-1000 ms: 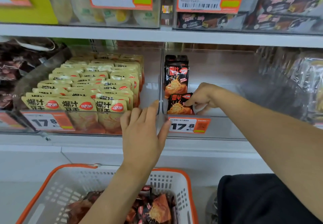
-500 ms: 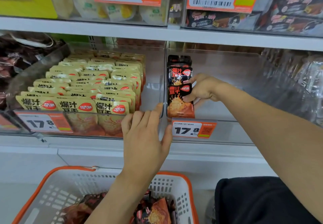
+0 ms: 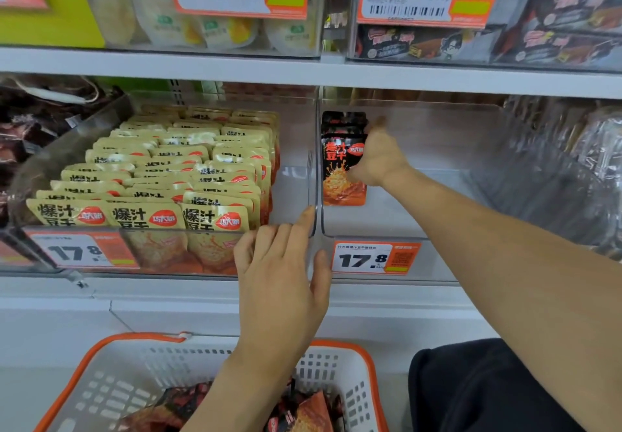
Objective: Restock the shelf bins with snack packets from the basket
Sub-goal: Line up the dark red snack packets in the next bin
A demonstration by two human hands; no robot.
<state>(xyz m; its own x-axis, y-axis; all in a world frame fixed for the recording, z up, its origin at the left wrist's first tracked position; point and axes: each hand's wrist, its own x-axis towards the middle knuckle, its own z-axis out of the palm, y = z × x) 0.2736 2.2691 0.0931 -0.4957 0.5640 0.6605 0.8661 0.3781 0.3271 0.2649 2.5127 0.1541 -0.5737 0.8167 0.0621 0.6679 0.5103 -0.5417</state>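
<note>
A black and orange snack packet [image 3: 340, 175] stands upright at the left wall of the clear right-hand bin [image 3: 420, 219], with a few more black packets [image 3: 341, 121] behind it. My right hand [image 3: 378, 159] is inside that bin, fingers closed on the front packet's right edge. My left hand [image 3: 282, 270] rests with spread fingers on the front rim where the two bins meet, holding nothing. Below stands the white basket with an orange rim [image 3: 336, 371]; more dark orange packets [image 3: 303, 411] lie in it, partly hidden by my left forearm.
The left bin [image 3: 289, 175] is packed with several rows of yellow packets [image 3: 168, 179]. Price tags reading 17.8 [image 3: 373, 258] hang on both bin fronts. A shelf board [image 3: 303, 71] above carries other bins. Clear-wrapped goods [image 3: 579, 162] fill the bin at far right.
My right hand has raised the front black packet from lying low and tilted to standing upright against the row behind it. My left hand stayed on the bin rim. The view shifted slightly.
</note>
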